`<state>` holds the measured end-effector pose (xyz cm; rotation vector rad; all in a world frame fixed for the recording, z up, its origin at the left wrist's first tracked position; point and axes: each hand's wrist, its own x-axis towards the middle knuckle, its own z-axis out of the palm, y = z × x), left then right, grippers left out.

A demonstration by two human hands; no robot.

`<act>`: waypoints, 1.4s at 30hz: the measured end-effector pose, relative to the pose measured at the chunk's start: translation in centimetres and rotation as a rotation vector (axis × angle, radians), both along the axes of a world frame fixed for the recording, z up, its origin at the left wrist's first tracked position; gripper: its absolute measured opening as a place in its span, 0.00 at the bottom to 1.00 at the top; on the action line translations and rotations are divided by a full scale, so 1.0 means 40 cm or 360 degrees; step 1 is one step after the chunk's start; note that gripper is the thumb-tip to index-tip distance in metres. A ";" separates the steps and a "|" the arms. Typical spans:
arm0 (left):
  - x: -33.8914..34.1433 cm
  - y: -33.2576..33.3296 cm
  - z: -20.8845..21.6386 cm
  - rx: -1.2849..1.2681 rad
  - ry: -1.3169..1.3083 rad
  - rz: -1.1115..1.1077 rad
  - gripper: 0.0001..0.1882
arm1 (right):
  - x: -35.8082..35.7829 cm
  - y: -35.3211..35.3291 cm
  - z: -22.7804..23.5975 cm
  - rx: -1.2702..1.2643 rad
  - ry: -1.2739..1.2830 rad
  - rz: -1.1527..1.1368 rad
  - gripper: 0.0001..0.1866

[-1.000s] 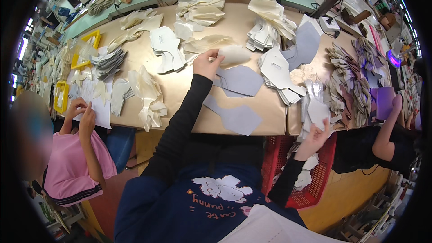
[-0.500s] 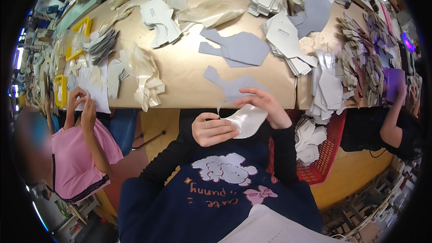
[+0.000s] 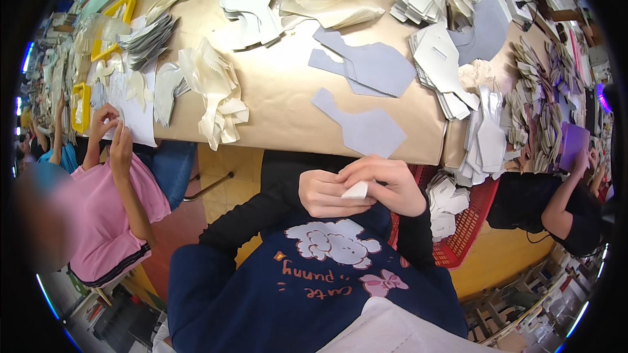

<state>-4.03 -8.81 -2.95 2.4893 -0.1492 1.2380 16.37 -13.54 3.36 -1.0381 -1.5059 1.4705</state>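
Close to my body, just off the table's near edge, both hands close around one small white cut piece (image 3: 355, 191). My left hand (image 3: 330, 194) has its fingers wrapped over the piece from the left. From the right, my right hand (image 3: 389, 185) grips it with bent fingers, the two hands touching. Only a small pale corner shows between them; the rest is hidden. On the table beyond my hands lies a grey cut panel (image 3: 366, 129) with a narrow arm. Farther back, a couple of similar grey panels (image 3: 376, 68) overlap.
Stacks of white panels (image 3: 435, 59) and crumpled cream film (image 3: 216, 91) lie on the tan table (image 3: 281, 117). A red basket (image 3: 468, 229) holding white pieces stands at right, below table level. A person in pink (image 3: 121, 212) works at left; another person's arm (image 3: 566, 196) shows at right.
My right hand has come down and closed over the piece, which showed broad and shiny before and is now mostly covered. The whole view has shifted a little.
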 end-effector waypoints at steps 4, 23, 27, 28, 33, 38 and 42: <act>-0.048 0.060 -0.012 -0.0144 -0.0010 0.0458 0.18 | 0.007 -0.005 0.057 -0.0712 0.0360 -0.0628 0.10; -0.073 0.139 -0.074 -0.0651 0.0566 0.1348 0.19 | -0.140 0.264 -0.108 -0.1200 -0.0468 -0.0670 0.18; -0.074 0.142 -0.072 -0.0676 0.0562 0.1331 0.20 | -0.136 0.268 -0.106 -0.1251 -0.0482 -0.0685 0.18; -0.076 0.144 -0.071 -0.0667 0.0577 0.1323 0.19 | -0.136 0.270 -0.105 -0.1252 -0.0490 -0.0687 0.18; -0.081 0.140 -0.073 -0.0667 0.0603 0.1308 0.16 | -0.139 0.272 -0.101 -0.1241 -0.0528 -0.0684 0.18; -0.078 0.140 -0.077 -0.0732 0.0490 0.1384 0.15 | -0.144 0.270 -0.105 -0.1208 -0.0541 -0.0707 0.18; -0.072 0.142 -0.077 -0.0723 0.0466 0.1448 0.15 | -0.142 0.270 -0.109 -0.1192 -0.0553 -0.0692 0.18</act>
